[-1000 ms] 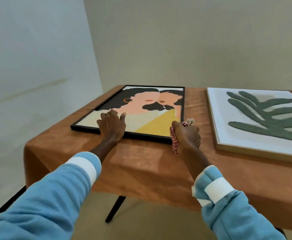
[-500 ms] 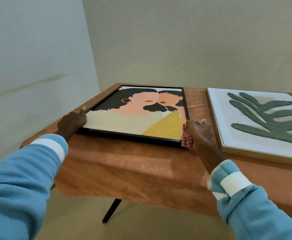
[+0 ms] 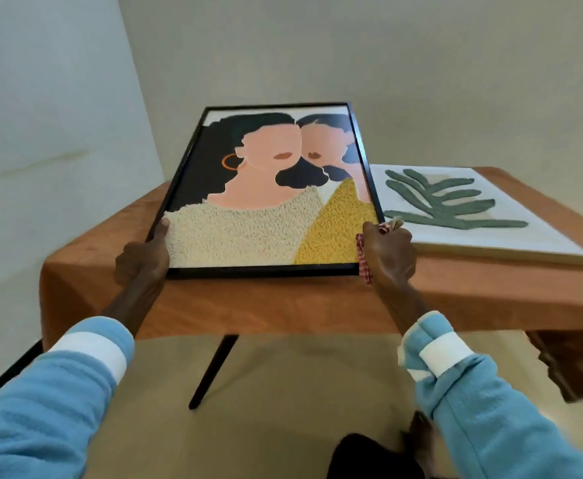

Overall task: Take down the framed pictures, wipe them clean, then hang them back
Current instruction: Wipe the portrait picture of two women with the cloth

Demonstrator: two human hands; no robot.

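A black-framed picture of two figures [image 3: 266, 188] is lifted off the table and tilted up toward me. My left hand [image 3: 143, 259] grips its lower left corner, thumb on the front. At the lower right corner my right hand [image 3: 388, 255] grips the frame together with a red-and-white checked cloth [image 3: 362, 259] bunched against the frame's edge. A second picture, a green leaf on white in a light wooden frame [image 3: 473, 216], lies flat on the table to the right.
The table [image 3: 283, 302] wears an orange-brown cloth that hangs over its front edge, with a dark leg [image 3: 214, 368] beneath. Plain walls stand to the left and behind. The floor is tan.
Both hands moved out to the frame's lower corners, then raised the picture from lying flat on the table to a steep tilt in the air.
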